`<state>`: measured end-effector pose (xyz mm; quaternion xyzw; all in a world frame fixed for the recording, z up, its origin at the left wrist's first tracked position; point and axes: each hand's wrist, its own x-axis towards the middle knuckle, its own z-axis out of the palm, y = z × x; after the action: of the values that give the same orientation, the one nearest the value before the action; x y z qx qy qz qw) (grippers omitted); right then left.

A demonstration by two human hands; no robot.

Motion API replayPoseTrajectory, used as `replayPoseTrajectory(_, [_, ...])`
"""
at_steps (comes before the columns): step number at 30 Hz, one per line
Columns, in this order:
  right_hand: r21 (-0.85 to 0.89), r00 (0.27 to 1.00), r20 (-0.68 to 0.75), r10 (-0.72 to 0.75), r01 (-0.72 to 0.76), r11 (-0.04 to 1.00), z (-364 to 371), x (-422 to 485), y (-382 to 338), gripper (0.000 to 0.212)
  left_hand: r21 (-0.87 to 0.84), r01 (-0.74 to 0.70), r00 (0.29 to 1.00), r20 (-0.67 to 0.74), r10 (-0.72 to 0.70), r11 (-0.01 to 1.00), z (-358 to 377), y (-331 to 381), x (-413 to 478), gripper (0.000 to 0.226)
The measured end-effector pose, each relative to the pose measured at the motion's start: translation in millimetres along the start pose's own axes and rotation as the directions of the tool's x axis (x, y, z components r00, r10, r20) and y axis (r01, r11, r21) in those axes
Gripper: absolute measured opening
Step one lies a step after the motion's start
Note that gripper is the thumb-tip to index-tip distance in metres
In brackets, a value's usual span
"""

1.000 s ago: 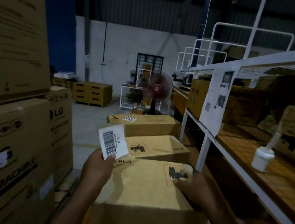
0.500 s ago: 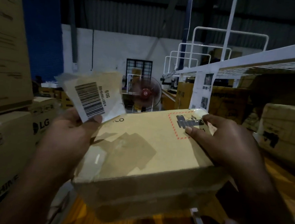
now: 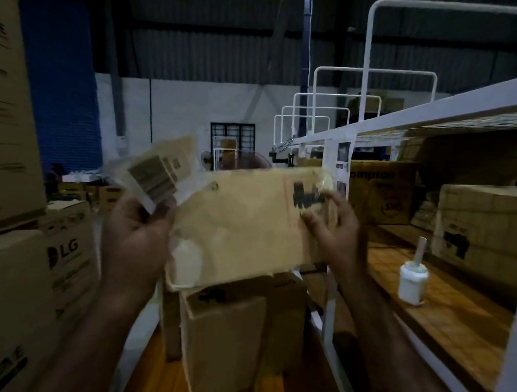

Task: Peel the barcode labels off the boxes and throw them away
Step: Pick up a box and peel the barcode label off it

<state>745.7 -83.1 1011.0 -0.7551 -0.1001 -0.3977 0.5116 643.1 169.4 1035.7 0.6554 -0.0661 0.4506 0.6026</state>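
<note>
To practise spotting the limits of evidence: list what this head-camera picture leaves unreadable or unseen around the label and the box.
1. Barcode label, head view: motion blur smears its digits in the left hand.
2. Box: underside faces away; the right hand covers part of its print, and blur hides whether it grips or presses.
3. LG carton: cut off by the left edge.
4. Disposal spot: outside the frame.

Found matt brown cardboard box (image 3: 242,225), pale paper barcode label (image 3: 156,175), glossy orange wooden shelf board (image 3: 445,322).
</note>
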Motion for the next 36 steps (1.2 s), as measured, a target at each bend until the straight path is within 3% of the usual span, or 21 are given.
replayPoseTrajectory(3, [-0.093,0.983,0.099,0.155,-0.146,0.985,19,-37,58,0.066,0.093,0.123,0.985,0.111,-0.133,0.988,1,-36,-23,0.014])
replayPoseTrajectory(7, [-0.078,0.937,0.144,0.318,-0.309,0.948,32,-73,104,0.086,0.199,0.312,0.934,0.114,-0.338,0.929,-3,-82,-50,0.008])
replayPoseTrajectory(11, [-0.151,0.941,0.105,0.322,-0.305,0.94,46,-69,104,0.096,0.225,0.288,0.933,0.155,-0.326,0.931,-2,-88,-57,0.007])
replayPoseTrajectory(15, [-0.356,0.902,0.248,0.354,-0.255,0.899,52,-61,106,0.101,0.126,0.359,0.901,0.213,-0.379,0.925,5,-82,-36,0.014])
replayPoseTrajectory(17, [-0.395,0.884,0.261,0.389,-0.27,0.878,57,-65,98,0.092,0.112,0.396,0.885,0.218,-0.411,0.911,2,-86,-29,0.019])
replayPoseTrajectory(21, [-0.098,0.889,0.255,0.38,-0.367,0.925,62,-97,51,0.045,0.108,0.449,0.864,0.203,-0.462,0.887,-20,-92,-33,0.016])
replayPoseTrajectory(24, [0.089,0.876,0.375,0.304,-0.36,0.929,69,-133,12,0.014,0.078,0.527,0.81,0.255,-0.528,0.846,-42,-90,-50,0.014])
replayPoseTrajectory(27, [0.256,0.803,0.533,0.266,-0.453,0.854,90,-166,-16,0.014,0.073,0.614,0.741,0.29,-0.606,0.786,-67,-92,-67,0.013])
replayPoseTrajectory(31, [0.364,0.68,0.691,0.246,-0.62,0.695,120,-203,-45,0.015,0.07,0.656,0.716,0.256,-0.649,0.751,-111,-100,-88,0.012])
replayPoseTrajectory(36, [0.34,0.59,0.788,0.173,-0.653,0.677,153,-249,-78,0.009,0.093,0.729,0.657,0.179,-0.732,0.678,-186,-99,-113,0.012])
